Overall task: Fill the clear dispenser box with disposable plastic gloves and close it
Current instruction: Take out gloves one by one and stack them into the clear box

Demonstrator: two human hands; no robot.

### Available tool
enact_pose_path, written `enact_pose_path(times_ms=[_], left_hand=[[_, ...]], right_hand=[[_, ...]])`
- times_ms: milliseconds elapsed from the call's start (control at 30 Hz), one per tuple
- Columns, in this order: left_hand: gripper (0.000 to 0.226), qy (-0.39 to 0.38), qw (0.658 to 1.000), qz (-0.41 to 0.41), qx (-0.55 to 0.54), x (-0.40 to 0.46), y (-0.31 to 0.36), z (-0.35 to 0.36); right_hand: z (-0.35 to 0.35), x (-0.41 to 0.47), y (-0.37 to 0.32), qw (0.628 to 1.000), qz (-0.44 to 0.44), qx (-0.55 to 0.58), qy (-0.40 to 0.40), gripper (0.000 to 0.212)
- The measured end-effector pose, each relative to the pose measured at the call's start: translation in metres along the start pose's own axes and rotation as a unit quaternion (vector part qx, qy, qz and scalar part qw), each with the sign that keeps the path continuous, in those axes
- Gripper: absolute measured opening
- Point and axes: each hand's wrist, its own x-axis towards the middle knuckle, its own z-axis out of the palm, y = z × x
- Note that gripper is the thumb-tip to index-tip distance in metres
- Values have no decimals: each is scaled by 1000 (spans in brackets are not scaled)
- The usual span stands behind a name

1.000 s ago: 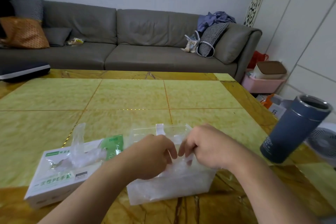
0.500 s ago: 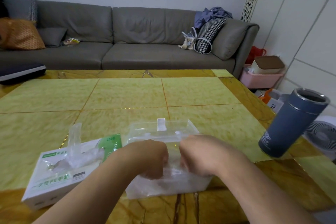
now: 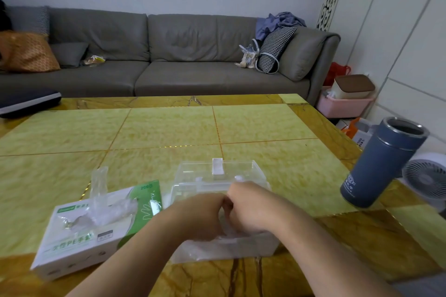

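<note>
The clear dispenser box (image 3: 246,249) stands on the table near the front edge, its clear lid (image 3: 217,169) flipped open behind it. A wad of thin plastic gloves (image 3: 225,236) fills the box. My left hand (image 3: 200,214) and my right hand (image 3: 253,205) are side by side, knuckles touching, inside the top of the box. Their fingers curl down into the gloves and the fingertips are hidden. A white and green glove carton (image 3: 79,246) lies just left of the box with a loose glove (image 3: 99,183) sticking up from its slot.
A blue-grey flask (image 3: 383,164) without a cap stands at the right table edge, a small white fan (image 3: 427,176) beyond it on the floor. A dark flat object (image 3: 26,101) lies at the far left corner. The yellow stone table (image 3: 169,128) stretches toward a grey sofa (image 3: 193,55).
Both hands have sunk lower into the box and drawn together, pushing the gloves down. The lid behind them shows more fully.
</note>
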Motion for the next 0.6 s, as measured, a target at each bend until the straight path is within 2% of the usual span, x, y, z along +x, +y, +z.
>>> enact_pose_path(times_ms=[100, 167, 233, 333, 500, 600], left_hand=[[28, -11, 1000, 2, -26, 2, -5, -2], [33, -7, 999, -6, -53, 0, -6, -4], [32, 23, 998, -19, -62, -3, -6, -4], [26, 50, 997, -47, -41, -6, -3, -4], [17, -14, 993, -90, 73, -6, 7, -4], [19, -53, 991, -107, 64, -4, 14, -9]], right_hand=[[7, 6, 1, 998, 16, -26, -46, 19], [7, 8, -3, 996, 26, -33, -77, 12], [4, 5, -10, 994, 33, -37, -100, 26], [-1, 3, -17, 988, 51, -65, -127, 33], [-2, 6, -23, 972, 93, -121, -178, 24], [-4, 6, -25, 965, 92, -139, -203, 28]])
